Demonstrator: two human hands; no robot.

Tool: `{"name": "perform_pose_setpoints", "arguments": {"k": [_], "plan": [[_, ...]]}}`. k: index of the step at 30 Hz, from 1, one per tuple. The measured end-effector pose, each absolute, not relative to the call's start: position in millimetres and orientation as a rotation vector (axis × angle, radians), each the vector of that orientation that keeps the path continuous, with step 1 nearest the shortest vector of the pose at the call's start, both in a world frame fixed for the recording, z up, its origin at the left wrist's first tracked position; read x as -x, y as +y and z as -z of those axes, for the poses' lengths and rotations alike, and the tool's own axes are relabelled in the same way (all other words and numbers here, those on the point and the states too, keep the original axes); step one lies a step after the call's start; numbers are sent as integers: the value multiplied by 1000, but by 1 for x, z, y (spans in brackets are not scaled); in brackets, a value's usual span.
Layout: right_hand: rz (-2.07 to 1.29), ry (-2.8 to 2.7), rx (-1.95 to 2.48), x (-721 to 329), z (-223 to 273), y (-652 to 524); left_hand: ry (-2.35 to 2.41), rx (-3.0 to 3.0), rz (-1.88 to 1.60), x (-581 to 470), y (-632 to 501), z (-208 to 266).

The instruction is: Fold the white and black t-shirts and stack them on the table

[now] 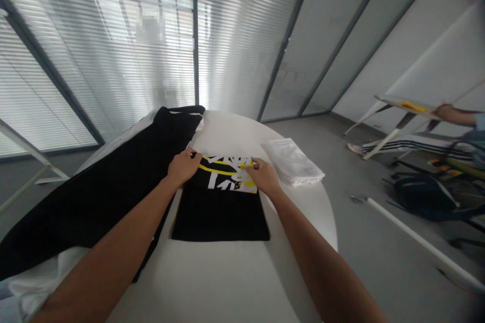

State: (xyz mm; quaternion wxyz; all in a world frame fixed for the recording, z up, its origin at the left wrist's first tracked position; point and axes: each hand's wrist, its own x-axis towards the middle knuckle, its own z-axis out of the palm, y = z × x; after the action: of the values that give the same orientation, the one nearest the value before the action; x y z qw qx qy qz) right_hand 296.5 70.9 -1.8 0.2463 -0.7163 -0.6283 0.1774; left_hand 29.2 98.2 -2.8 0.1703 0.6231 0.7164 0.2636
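Note:
A black T-shirt (222, 214) with a white and yellow print lies folded into a narrow rectangle on the white round table (242, 131). At its far left corner, my left hand (184, 165) pinches the fabric between thumb and fingers. My right hand (264, 175) grips the far right corner the same way. The printed part lies between both hands, with the plain black part nearer to me. Beside my left forearm, a large black garment (113, 186) is spread over the table's left side.
A folded white cloth stack (293, 160) rests on the table's right side. On the floor at right are a white pole (420, 239) and a dark bag (424, 194). A person's arm (458, 115) reaches over another table. Blinds-covered glass stands behind.

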Motion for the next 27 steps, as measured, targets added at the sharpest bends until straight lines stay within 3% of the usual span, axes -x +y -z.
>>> {"name": "perform_pose_setpoints", "arguments": {"k": [21,27], "plan": [[-441,-1653,1903,-297,6,72,1746,-1827,-1079,-23,100,2],[-679,-1582,1877,-306,11,79,1549,-1669,-1101,-18,107,4]]}}
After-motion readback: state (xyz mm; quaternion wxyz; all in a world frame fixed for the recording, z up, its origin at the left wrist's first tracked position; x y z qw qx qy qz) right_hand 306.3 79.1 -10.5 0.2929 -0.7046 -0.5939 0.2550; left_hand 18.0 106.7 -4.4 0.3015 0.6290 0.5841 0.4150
